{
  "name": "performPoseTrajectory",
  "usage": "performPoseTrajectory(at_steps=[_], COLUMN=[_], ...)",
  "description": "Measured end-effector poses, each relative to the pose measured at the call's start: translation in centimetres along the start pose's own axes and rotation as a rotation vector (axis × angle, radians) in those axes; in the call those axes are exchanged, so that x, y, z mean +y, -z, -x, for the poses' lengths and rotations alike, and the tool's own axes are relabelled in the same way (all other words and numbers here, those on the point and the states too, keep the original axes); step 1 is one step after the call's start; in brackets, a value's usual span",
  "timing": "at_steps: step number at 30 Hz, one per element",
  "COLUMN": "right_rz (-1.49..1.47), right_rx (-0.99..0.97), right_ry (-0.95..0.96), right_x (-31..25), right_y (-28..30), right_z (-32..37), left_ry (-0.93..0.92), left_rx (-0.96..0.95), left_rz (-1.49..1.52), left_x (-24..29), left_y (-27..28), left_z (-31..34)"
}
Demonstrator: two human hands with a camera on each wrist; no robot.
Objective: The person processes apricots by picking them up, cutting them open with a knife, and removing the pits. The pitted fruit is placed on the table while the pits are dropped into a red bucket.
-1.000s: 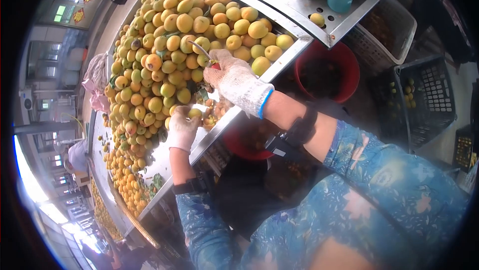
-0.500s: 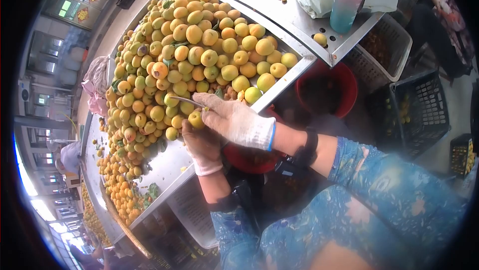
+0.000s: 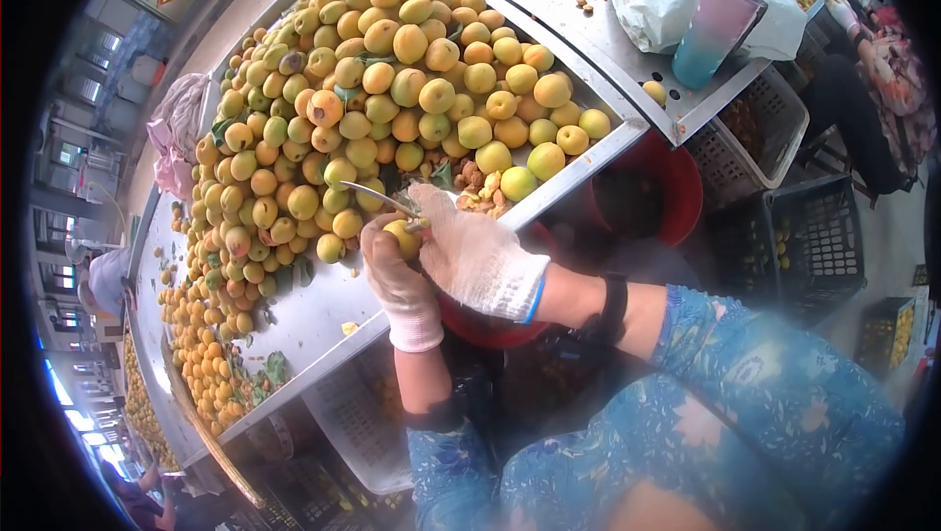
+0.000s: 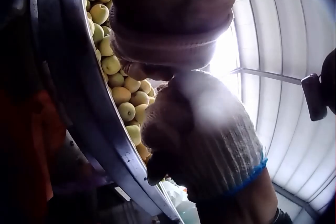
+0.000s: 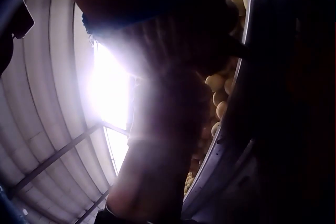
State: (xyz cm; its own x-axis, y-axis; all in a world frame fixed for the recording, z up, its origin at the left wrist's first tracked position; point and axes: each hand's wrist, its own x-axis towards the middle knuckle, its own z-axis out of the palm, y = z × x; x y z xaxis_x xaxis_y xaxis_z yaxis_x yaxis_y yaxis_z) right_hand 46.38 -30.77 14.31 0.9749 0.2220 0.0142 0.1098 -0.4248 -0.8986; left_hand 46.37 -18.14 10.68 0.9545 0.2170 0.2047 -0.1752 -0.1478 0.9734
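In the head view the gloved left hand (image 3: 400, 286) holds a yellow-green fruit (image 3: 403, 239) in its curled fingers. The gloved right hand (image 3: 480, 254) touches it from the other side and grips a small knife, whose thin curved blade (image 3: 369, 194) points left over the fruit. Behind both hands rises a large pile of yellow-orange fruit (image 3: 333, 109) on a metal table (image 3: 319, 320). In the left wrist view the right hand's glove (image 4: 210, 129) meets the left hand (image 4: 163, 45); the knife and fruit are hidden there. The right wrist view is dark, with the hands (image 5: 168, 98) close together.
Cut fruit pieces (image 3: 482, 200) lie by the table's near edge. Red tubs (image 3: 676, 188) stand below it, with black crates (image 3: 818, 237) and a white basket (image 3: 769, 124) at the right. A bottle (image 3: 720, 21) and white bag (image 3: 647, 1) sit on the adjoining table.
The left hand has come rightward from the pile to the right hand, bringing a fruit against the knife. The right hand has moved down from the pile. The head view has also shifted.
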Motion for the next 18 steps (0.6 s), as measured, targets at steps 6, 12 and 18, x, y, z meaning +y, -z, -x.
performPoseTrajectory(at_steps=[6,12,18], right_rz=[-0.08,-0.501,-1.011], right_rx=[0.063,-0.183,-0.567], right_ry=[0.003,-0.151,-0.706], right_x=[0.8,0.4,-1.6], right_y=[-2.2,-1.1,2.1], right_z=[0.5,0.7,1.6], left_ry=[-0.249,0.144,0.43], left_rx=[0.047,-0.027,-0.31], left_rz=[-0.301,0.099,0.992], left_x=[0.4,-0.1,-1.3], left_y=[0.3,1.6,3.8], left_z=[0.5,-0.2,-1.5])
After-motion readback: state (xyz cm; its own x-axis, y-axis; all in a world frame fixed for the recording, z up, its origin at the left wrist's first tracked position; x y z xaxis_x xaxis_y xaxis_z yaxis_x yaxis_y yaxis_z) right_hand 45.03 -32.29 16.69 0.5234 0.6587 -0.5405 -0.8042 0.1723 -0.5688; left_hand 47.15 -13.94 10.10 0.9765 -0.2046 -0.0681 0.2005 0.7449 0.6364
